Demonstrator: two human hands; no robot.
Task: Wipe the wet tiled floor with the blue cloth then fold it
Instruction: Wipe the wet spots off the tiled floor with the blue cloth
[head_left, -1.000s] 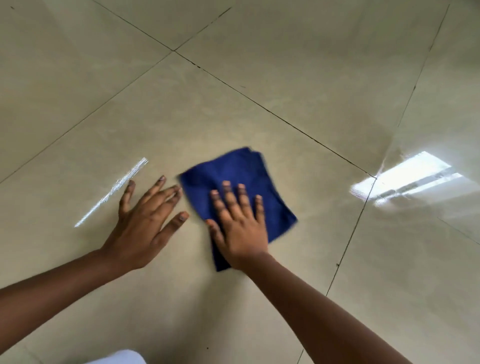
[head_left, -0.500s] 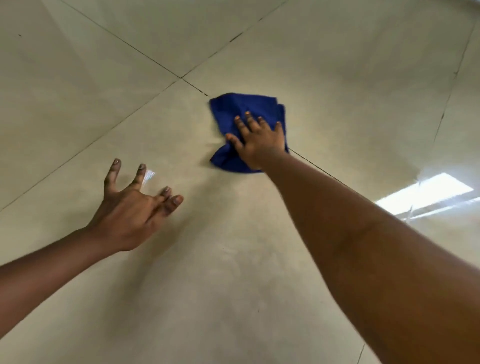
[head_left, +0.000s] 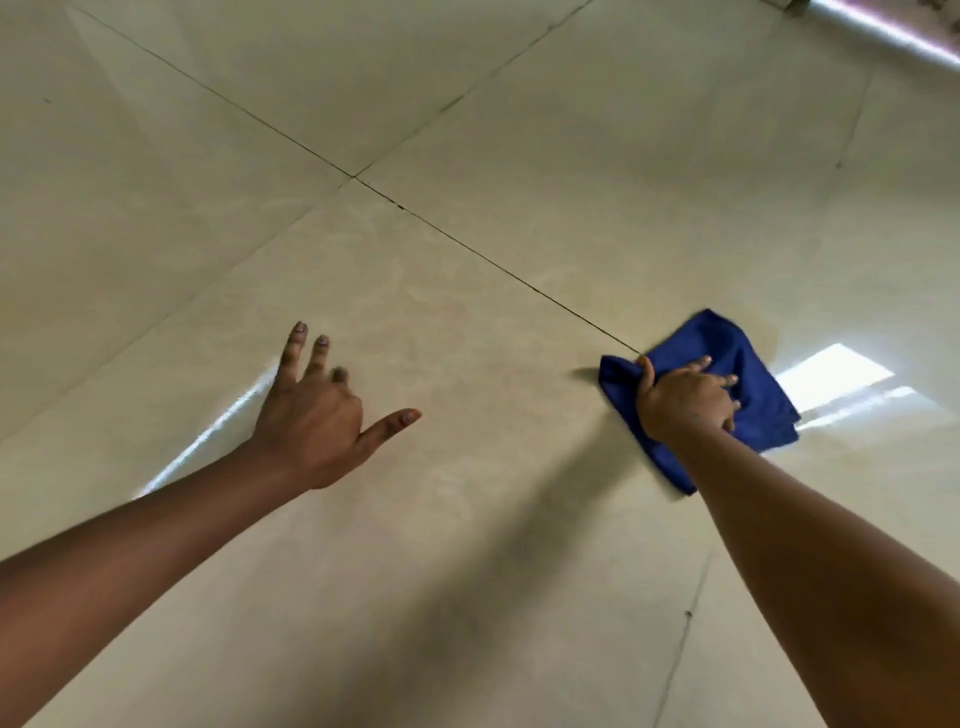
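Note:
The blue cloth (head_left: 758, 379) lies bunched on the glossy beige tiled floor (head_left: 467, 545) at the right, beside a grout line. My right hand (head_left: 685, 400) presses down on it with spread fingers, the thumb at the cloth's rumpled left edge. Part of the cloth is hidden under the palm and wrist. My left hand (head_left: 311, 415) is on the bare tile to the left, well apart from the cloth, with its fingertips on the floor and the thumb stuck out.
Dark grout lines cross at the upper middle (head_left: 354, 176). A bright window reflection (head_left: 831, 379) shines on the floor just right of the cloth. A shiny metal bar (head_left: 883, 31) shows in the top right corner.
My right hand has swept the cloth from the far tile crossing to the right and nearer. The left hand stays planted on the floor, its fingers more raised.

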